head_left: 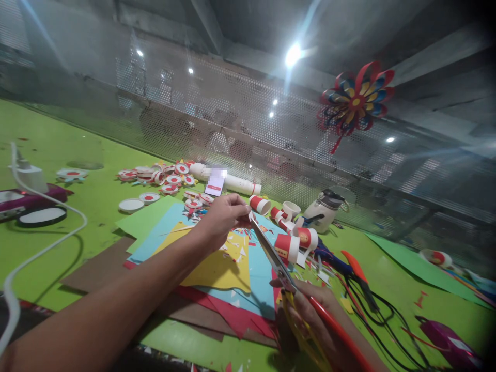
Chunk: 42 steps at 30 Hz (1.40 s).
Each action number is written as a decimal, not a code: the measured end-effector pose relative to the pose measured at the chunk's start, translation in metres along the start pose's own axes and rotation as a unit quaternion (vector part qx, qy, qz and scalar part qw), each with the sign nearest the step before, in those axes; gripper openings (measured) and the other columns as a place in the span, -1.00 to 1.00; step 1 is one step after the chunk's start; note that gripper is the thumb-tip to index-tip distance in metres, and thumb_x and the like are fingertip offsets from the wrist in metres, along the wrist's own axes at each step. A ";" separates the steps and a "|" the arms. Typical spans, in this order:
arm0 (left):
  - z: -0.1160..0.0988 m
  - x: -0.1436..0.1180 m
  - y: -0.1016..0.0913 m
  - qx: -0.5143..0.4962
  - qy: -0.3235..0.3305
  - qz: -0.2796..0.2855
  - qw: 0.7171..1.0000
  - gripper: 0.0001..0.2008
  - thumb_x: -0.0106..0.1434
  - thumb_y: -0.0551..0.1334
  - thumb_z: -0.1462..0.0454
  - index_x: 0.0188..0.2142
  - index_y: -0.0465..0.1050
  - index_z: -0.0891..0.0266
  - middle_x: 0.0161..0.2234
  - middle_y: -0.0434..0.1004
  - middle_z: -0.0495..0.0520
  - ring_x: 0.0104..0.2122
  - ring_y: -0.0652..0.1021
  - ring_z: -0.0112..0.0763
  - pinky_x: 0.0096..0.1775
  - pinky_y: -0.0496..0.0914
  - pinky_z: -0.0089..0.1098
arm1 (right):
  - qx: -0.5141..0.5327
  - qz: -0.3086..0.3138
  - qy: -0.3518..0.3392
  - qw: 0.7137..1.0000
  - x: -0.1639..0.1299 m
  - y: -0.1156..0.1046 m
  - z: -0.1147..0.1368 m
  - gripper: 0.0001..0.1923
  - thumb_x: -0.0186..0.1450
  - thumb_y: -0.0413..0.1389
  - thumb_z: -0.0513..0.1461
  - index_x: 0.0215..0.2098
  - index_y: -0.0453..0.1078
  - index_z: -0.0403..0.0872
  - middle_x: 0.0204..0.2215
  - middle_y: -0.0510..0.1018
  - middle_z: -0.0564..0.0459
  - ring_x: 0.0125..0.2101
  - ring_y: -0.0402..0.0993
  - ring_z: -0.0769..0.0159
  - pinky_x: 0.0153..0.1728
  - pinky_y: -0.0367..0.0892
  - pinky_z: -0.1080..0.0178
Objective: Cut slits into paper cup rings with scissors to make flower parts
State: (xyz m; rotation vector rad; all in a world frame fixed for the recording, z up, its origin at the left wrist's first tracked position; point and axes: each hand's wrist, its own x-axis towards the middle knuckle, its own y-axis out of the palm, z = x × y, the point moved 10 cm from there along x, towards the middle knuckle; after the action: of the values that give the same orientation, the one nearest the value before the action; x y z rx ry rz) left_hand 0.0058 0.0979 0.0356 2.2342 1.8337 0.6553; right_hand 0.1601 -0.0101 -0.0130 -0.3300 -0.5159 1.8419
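Observation:
Above the stacked coloured paper, my left hand (222, 219) pinches a small white paper piece (251, 215) between thumb and fingertips. My right hand (320, 305) is wrapped round the handles of a pair of scissors (273, 256), one handle yellow and one red. The blades point up and forward, their tips at the white piece; whether they touch it I cannot tell. Beneath the hands lies a yellow sheet (217, 271) strewn with small white scraps, on top of a light blue sheet (263, 294), red paper and brown card.
Red-and-white paper cups (285, 248) and a lidded jug (323, 211) stand to the right. A glue gun (354, 268) with looping cable lies beyond them. Round paper pieces (174, 180) and a phone (215, 183) are at the back. A white cable (58, 243) crosses the left side.

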 end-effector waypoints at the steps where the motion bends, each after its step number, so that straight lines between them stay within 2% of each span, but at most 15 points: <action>1: 0.000 0.000 0.000 0.000 -0.001 -0.002 1.000 -0.85 0.04 0.20 0.42 -0.59 0.24 0.29 -0.61 0.40 0.05 -0.59 0.46 -0.46 -0.39 0.40 -0.32 | 0.002 -0.001 0.003 1.000 0.000 0.000 -0.001 -0.50 0.31 -0.12 0.05 -0.12 0.35 -0.18 -0.69 0.37 0.11 -0.68 0.23 0.40 -0.66 0.08 0.38; 7: 0.001 0.001 0.000 -0.010 -0.005 0.002 1.000 -0.86 0.02 0.21 0.42 -0.60 0.26 0.30 -0.60 0.43 0.09 -0.57 0.47 -0.43 -0.35 0.42 -0.27 | 0.010 0.005 0.002 1.000 -0.001 0.001 -0.001 -0.48 0.31 -0.13 0.06 -0.14 0.36 -0.21 -0.69 0.30 0.13 -0.68 0.19 0.42 -0.66 0.04 0.37; 11: 0.002 0.002 -0.001 -0.002 -0.011 0.002 1.000 -0.86 0.03 0.20 0.44 -0.60 0.26 0.31 -0.61 0.41 0.07 -0.58 0.46 -0.45 -0.37 0.42 -0.30 | -0.012 -0.014 -0.013 1.000 -0.001 -0.003 0.002 -0.49 0.29 -0.10 0.06 -0.18 0.38 -0.21 -0.67 0.31 0.13 -0.67 0.18 0.44 -0.66 0.06 0.38; 15: 0.003 0.002 -0.001 -0.002 -0.014 0.005 1.000 -0.86 0.04 0.19 0.44 -0.59 0.26 0.31 -0.61 0.40 0.06 -0.58 0.46 -0.46 -0.39 0.41 -0.33 | 0.003 0.005 -0.013 1.000 0.000 0.002 0.002 -0.47 0.30 -0.13 0.07 -0.13 0.37 -0.21 -0.68 0.31 0.13 -0.68 0.18 0.45 -0.68 0.06 0.39; 20: 0.002 0.001 -0.001 -0.001 -0.015 0.004 1.000 -0.85 0.04 0.18 0.45 -0.60 0.26 0.31 -0.61 0.39 0.05 -0.58 0.46 -0.47 -0.40 0.41 -0.36 | -0.035 -0.035 -0.011 0.999 -0.001 -0.005 0.004 -0.49 0.29 -0.10 0.06 -0.21 0.41 -0.20 -0.68 0.32 0.13 -0.67 0.20 0.43 -0.64 0.09 0.37; 25: 0.002 0.001 0.000 0.001 -0.012 0.002 1.000 -0.85 0.03 0.19 0.46 -0.61 0.26 0.31 -0.62 0.39 0.04 -0.59 0.46 -0.48 -0.40 0.41 -0.35 | -0.024 -0.019 -0.003 1.000 0.000 -0.002 0.006 -0.51 0.29 -0.09 0.05 -0.23 0.39 -0.21 -0.70 0.25 0.17 -0.68 0.15 0.44 -0.65 0.05 0.37; 30: 0.003 0.003 -0.004 0.013 -0.005 -0.022 1.000 -0.82 0.03 0.20 0.46 -0.62 0.23 0.31 -0.63 0.38 0.03 -0.61 0.44 -0.51 -0.42 0.42 -0.37 | -0.040 -0.033 0.005 0.999 -0.001 -0.004 0.006 -0.53 0.30 -0.11 0.04 -0.24 0.38 -0.18 -0.68 0.23 0.16 -0.65 0.14 0.43 -0.63 0.05 0.36; 34: 0.004 0.004 -0.013 0.000 -0.019 -0.053 0.998 -0.81 0.03 0.17 0.48 -0.62 0.21 0.30 -0.67 0.33 -0.03 -0.61 0.47 -0.49 -0.37 0.44 -0.34 | -0.057 0.006 -0.039 0.998 0.000 0.002 0.006 -0.51 0.27 -0.10 0.06 -0.23 0.40 -0.18 -0.68 0.24 0.16 -0.66 0.13 0.43 -0.64 0.06 0.37; 37: 0.005 0.004 -0.014 -0.007 -0.034 -0.053 0.998 -0.83 0.03 0.17 0.48 -0.60 0.22 0.30 -0.68 0.34 -0.02 -0.58 0.50 -0.44 -0.35 0.44 -0.32 | -0.071 0.012 -0.073 0.995 0.001 0.003 0.008 -0.51 0.24 -0.07 0.08 -0.25 0.42 -0.15 -0.66 0.30 0.12 -0.65 0.17 0.42 -0.65 0.09 0.38; 42: 0.001 0.004 -0.012 -0.021 -0.012 -0.052 0.998 -0.83 0.03 0.18 0.47 -0.61 0.23 0.31 -0.70 0.32 -0.03 -0.62 0.47 -0.47 -0.40 0.44 -0.36 | -0.029 -0.004 -0.023 0.999 0.005 0.001 0.003 -0.49 0.25 -0.09 0.09 -0.17 0.37 -0.15 -0.73 0.32 0.14 -0.74 0.27 0.38 -0.73 0.17 0.38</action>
State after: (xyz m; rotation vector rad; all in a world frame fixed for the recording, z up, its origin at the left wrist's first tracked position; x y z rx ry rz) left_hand -0.0045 0.1042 0.0307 2.0938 1.8920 0.6401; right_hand 0.1568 -0.0064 -0.0107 -0.3247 -0.6029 1.8327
